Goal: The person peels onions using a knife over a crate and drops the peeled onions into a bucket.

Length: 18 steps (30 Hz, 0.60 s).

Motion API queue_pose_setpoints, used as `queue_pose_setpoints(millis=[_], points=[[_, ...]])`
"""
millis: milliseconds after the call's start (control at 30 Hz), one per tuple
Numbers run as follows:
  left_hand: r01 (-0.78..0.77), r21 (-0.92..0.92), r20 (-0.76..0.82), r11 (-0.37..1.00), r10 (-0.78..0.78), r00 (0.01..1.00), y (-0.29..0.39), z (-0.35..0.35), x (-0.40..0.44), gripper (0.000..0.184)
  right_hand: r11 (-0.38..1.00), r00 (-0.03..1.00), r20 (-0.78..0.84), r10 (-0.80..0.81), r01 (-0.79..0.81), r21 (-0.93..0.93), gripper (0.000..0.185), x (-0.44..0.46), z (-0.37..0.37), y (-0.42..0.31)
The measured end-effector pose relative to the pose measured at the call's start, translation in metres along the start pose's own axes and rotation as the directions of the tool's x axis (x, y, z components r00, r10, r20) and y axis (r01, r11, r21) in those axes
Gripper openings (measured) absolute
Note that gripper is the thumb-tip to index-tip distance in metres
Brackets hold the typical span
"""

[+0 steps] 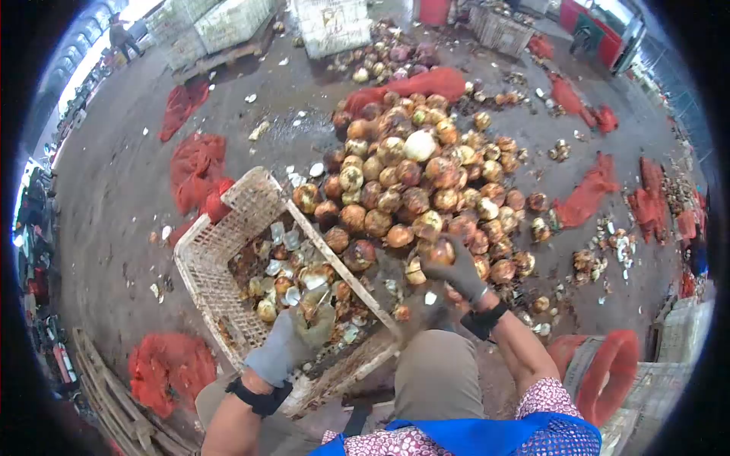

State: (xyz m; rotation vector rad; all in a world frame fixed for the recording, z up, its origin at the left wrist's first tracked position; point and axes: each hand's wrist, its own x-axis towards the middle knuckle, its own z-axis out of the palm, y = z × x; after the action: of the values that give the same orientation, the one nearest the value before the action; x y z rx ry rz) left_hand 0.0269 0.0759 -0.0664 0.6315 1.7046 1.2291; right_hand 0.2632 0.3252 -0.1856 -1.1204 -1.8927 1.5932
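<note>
My right hand (456, 275), in a dark glove, is closed on a brown-skinned onion (439, 252) at the near edge of a large onion pile (395, 178). Over a dirty white plastic crate (199, 254) is my left hand (293, 343), in a grey glove, with its fingers curled. Whatever the left fingers hold is too blurred to make out. Inside the crate lie several onions, loose peelings and pale scraps (291, 295). The crate stands tilted in front of my knees, just left of the pile.
Red mesh sacks (198, 171) lie about the wet floor (114, 228) on both sides. White crates (332, 26) stand at the back. A rolled red mesh bundle (608, 376) is at my right, and wooden planks (114, 387) lie at lower left. A person (122, 36) stands far left.
</note>
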Motion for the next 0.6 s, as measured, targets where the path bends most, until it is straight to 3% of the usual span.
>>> queue_pose_setpoints(millis=[33,67,167,200,300,333,367,400,433,467,500,567,600], points=[[-0.117,0.541,0.005,0.833,0.136,0.991,-0.005,-0.005,0.001,0.036,0.956,0.988,0.025,0.154,-0.156,0.249,0.074,-0.005,-0.012,-0.039],[-0.055,0.034,0.030,0.998,0.054,0.998,-0.040,-0.014,0.013,0.037,0.957,0.998,0.007,0.063,-0.063,0.285,0.075,-0.006,-0.019,-0.062],[-0.020,-0.054,0.006,0.998,0.021,1.000,0.028,-0.007,-0.004,0.040,0.912,0.988,0.088,-0.124,0.079,0.402,0.078,-0.027,-0.023,-0.152],[-0.136,-0.057,0.025,0.989,0.137,0.990,0.034,-0.008,-0.006,0.044,0.919,0.970,0.150,-0.193,0.126,0.373,0.079,-0.035,-0.014,-0.180],[-0.140,-0.149,0.101,0.979,0.156,0.983,0.053,-0.007,-0.021,0.045,0.902,0.845,0.315,-0.431,0.411,0.132,0.076,-0.054,0.031,-0.221],[-0.375,0.091,0.132,0.922,0.362,0.923,0.030,-0.015,-0.010,0.049,0.803,0.780,0.330,-0.532,0.588,-0.097,0.082,-0.062,0.049,-0.235],[-0.575,0.368,0.157,0.730,0.561,0.813,0.006,-0.022,0.000,0.054,0.771,0.775,0.370,-0.512,0.605,-0.200,0.082,-0.067,0.069,-0.242],[-0.664,0.577,0.173,0.476,0.723,0.669,-0.017,-0.029,0.009,0.059,0.709,0.746,0.427,-0.510,0.646,-0.282,0.081,-0.072,0.085,-0.248],[-0.594,0.283,0.136,0.753,0.582,0.802,-0.018,-0.033,0.008,0.054,0.635,0.712,0.485,-0.507,0.689,-0.348,0.080,-0.076,0.103,-0.253],[-0.415,-0.051,0.094,0.908,0.418,0.903,-0.019,-0.037,0.008,0.050,0.577,0.649,0.497,-0.576,0.753,-0.315,0.077,-0.079,0.114,-0.255],[-0.215,-0.337,0.120,0.917,0.268,0.956,0.019,-0.032,-0.014,0.047,0.541,0.608,0.479,-0.633,0.790,-0.288,0.080,-0.075,0.122,-0.244],[-0.273,-0.082,0.000,0.958,0.274,0.962,0.033,-0.035,-0.031,0.043,0.695,0.668,0.374,-0.643,0.714,-0.082,0.089,-0.070,0.131,-0.216],[-0.273,0.049,-0.061,0.961,0.276,0.959,0.040,-0.037,-0.039,0.040,0.813,0.747,0.361,-0.559,0.579,0.061,0.093,-0.068,0.139,-0.198]])
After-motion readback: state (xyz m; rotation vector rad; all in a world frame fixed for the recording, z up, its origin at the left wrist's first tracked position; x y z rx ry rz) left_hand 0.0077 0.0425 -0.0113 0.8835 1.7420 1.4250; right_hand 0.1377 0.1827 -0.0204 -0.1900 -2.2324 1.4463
